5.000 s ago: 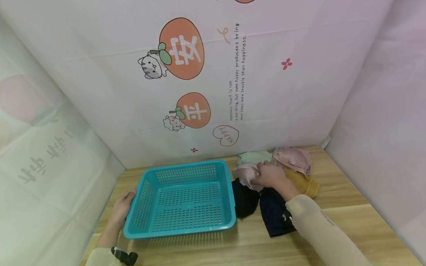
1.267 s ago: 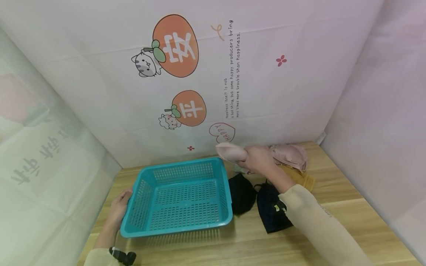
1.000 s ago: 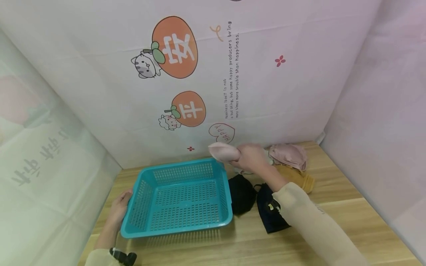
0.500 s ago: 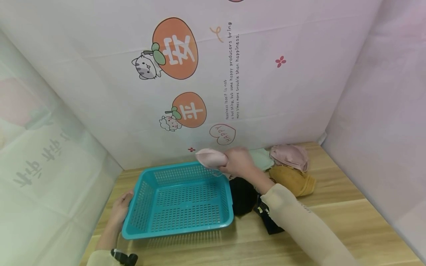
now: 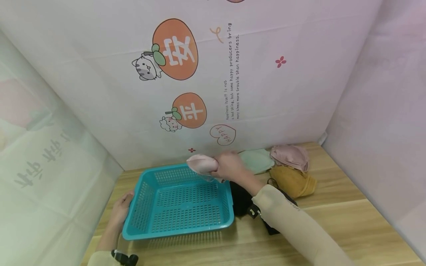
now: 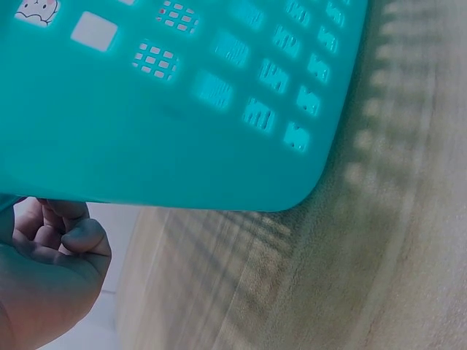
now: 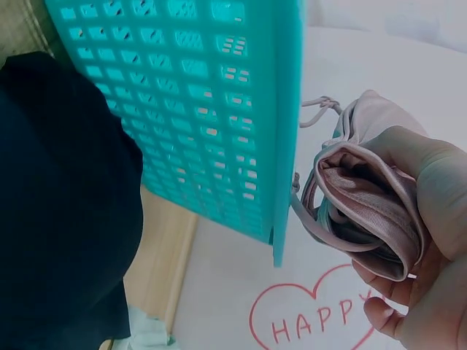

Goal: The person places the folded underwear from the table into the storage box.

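In the head view my right hand [image 5: 232,166] holds a folded pale pink satin cloth, apparently a face mask [image 5: 202,163], above the far right corner of a turquoise plastic basket [image 5: 188,205]. Thin knotted loops hang from the mask [image 7: 372,211] in the right wrist view, where my thumb and fingers pinch it beside the basket's rim. My left hand [image 5: 120,208] grips the basket's left rim. Curled fingers of the left hand [image 6: 55,270] show at the rim in the left wrist view. The basket's perforated floor is bare.
Right of the basket lie a black cloth piece [image 5: 240,199], a dark navy one [image 5: 272,229] partly under my sleeve, a mint one [image 5: 257,160], a dusty pink one [image 5: 291,157] and a mustard one [image 5: 293,181]. A printed fabric wall [image 5: 256,99] stands behind the wooden table [image 5: 336,218].
My right hand has lifted the pale pink mask from the pile and carried it left, over the basket's far right corner. My left hand has kept its grip on the rim.
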{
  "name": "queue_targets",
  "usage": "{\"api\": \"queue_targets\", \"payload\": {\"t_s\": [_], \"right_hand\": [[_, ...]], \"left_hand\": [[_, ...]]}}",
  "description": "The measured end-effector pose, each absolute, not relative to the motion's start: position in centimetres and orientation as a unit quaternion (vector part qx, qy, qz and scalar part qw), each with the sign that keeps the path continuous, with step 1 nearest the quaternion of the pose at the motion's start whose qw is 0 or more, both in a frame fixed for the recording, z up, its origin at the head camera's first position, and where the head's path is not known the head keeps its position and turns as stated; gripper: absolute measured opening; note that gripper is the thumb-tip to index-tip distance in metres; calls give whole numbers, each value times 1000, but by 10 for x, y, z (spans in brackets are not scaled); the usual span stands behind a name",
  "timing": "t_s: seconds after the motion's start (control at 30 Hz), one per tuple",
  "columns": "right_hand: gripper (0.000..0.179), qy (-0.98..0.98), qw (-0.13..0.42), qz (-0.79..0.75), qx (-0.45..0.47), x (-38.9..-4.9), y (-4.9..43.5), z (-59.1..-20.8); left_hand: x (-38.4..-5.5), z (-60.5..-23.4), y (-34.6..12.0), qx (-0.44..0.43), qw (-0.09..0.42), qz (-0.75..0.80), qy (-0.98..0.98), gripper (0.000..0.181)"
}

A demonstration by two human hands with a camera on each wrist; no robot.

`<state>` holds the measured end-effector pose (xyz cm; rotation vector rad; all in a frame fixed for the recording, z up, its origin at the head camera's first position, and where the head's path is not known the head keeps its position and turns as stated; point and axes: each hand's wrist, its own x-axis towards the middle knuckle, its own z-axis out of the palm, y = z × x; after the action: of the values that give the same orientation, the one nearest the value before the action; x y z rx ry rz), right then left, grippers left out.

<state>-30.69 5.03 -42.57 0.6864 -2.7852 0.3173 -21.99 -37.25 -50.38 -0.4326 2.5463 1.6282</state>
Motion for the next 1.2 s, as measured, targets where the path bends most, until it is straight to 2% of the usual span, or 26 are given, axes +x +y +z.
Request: {"api": "queue_targets", "payload": {"t_s": [0.17,0.53,0.87,1.2], "right_hand": [[29,-960,117,95,235,-307,41,-431],[33,-963,101,44,247,-310,24,-450],[35,-964,66,19,257,-312,17,-463],[59,-969,9,34,246,-312,21,-464]], "left_hand": [[-219,-505,-372,-144,38,534,832,63],[-219,-505,-370,-136,37,529,837,76],[-221,-506,-370,-143,38,531,834,64],[-222,-504,-372,-136,30,543,828,60]]}}
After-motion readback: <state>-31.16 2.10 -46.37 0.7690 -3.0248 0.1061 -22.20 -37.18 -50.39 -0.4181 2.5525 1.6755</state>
